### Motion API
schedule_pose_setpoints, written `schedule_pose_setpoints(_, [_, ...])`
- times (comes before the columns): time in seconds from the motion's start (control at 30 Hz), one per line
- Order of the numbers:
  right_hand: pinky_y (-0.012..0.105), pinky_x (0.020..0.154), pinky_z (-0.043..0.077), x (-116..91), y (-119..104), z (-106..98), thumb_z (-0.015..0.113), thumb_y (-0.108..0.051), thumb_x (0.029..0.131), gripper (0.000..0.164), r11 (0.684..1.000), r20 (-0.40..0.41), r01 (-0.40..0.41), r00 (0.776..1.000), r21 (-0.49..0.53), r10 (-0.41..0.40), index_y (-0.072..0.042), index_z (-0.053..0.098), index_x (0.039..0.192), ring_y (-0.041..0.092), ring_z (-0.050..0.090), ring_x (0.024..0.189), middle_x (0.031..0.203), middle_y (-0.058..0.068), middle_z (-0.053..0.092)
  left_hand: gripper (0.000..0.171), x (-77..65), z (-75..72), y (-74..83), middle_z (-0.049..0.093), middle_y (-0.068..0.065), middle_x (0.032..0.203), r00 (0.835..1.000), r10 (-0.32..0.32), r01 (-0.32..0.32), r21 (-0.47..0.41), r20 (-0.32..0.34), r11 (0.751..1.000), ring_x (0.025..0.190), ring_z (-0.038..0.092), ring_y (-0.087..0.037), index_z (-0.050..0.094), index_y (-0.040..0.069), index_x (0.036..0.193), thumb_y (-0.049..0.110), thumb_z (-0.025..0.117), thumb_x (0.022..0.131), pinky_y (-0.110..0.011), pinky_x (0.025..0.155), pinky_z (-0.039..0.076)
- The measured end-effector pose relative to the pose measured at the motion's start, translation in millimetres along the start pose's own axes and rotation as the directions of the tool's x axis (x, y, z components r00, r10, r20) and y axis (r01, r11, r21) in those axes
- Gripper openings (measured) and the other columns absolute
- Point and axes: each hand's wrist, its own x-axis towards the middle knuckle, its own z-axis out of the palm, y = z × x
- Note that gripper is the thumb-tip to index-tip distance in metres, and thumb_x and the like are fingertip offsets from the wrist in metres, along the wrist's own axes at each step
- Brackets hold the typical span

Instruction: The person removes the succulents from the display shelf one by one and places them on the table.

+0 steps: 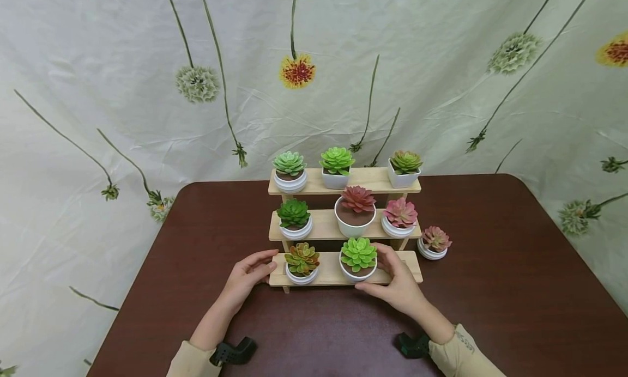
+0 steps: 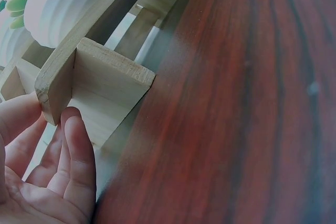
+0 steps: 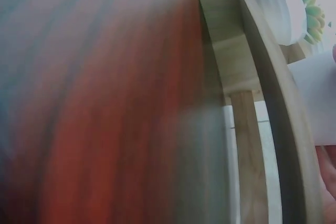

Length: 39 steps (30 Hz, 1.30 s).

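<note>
My left hand (image 1: 247,276) pinches the left end of the wooden stand's bottom shelf (image 1: 328,263); my right hand (image 1: 399,287) grasps the white pot (image 1: 354,278) just right of that shelf's middle. It should be light, stiff, slightly slippery: best held by its walls, below the green succulent (image 1: 358,253).

Head view faces forward-down from above; wrist views share the shelf (image 1: 328,268) close-up.

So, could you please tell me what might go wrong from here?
The left hand holds the end of the wooden stand; a tug might rock it. The right hand holds the front green succulent near the stand's edge, so a slip could tip it off. The pink succulent on the table might get knocked if the stand shifts.
</note>
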Motion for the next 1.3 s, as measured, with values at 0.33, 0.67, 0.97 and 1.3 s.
schedule_pose_setpoints(0.33, [0.019, 0.087, 0.045, -5, 27, 1, 0.086, 0.003, 0.061, 0.075, 1.0, -0.055, 0.008, 0.998, -0.027, -0.009, -0.003, 0.047, 0.125, 0.005, 0.053, 0.11, 0.12, 0.013, 0.057, 0.039, 0.0, 0.5, 1.3, 0.059, -0.013, 0.116, 1.0, -0.005, 0.005, -0.003, -0.004, 1.0, 0.08, 0.06, -0.012, 0.058, -0.002, 0.125, 0.013, 0.065, 0.089, -0.027, 0.067, 0.052])
schedule_pose_setpoints(0.67, [0.015, 0.088, 0.042, -1, -11, -9, 0.082, 0.014, 0.057, 0.073, 0.997, -0.069, 0.061, 0.995, -0.055, -0.065, 0.008, 0.047, 0.12, -0.001, 0.051, 0.108, 0.116, -0.001, 0.057, 0.037, 2.1, -0.4, 0.7, 0.059, -0.012, 0.115, 1.0, -0.021, 0.021, -0.009, 0.001, 1.0, 0.078, 0.06, -0.011, 0.056, -0.005, 0.126, 0.006, 0.061, 0.091, -0.026, 0.067, 0.052])
schedule_pose_setpoints(0.97, [0.015, 0.085, 0.043, -1, -18, -25, 0.082, 0.015, 0.056, 0.071, 0.995, -0.094, 0.032, 0.995, -0.094, -0.041, 0.009, 0.049, 0.118, -0.003, 0.052, 0.105, 0.114, -0.016, 0.054, 0.039, 0.9, -0.2, -0.2, 0.058, -0.015, 0.118, 1.0, 0.001, -0.001, -0.02, 0.005, 1.0, 0.081, 0.06, -0.012, 0.057, -0.003, 0.125, 0.012, 0.064, 0.09, -0.027, 0.068, 0.052])
schedule_pose_setpoints(1.3, [0.015, 0.088, 0.042, -5, 4, -47, 0.083, 0.014, 0.056, 0.081, 0.996, -0.078, 0.067, 0.994, -0.051, -0.071, 0.003, 0.045, 0.126, 0.002, 0.054, 0.106, 0.116, -0.011, 0.058, 0.04, 0.7, -0.5, -0.3, 0.058, -0.018, 0.118, 1.0, 0.003, -0.003, -0.02, 0.007, 1.0, 0.08, 0.06, -0.012, 0.057, -0.003, 0.125, 0.013, 0.065, 0.089, -0.027, 0.068, 0.052])
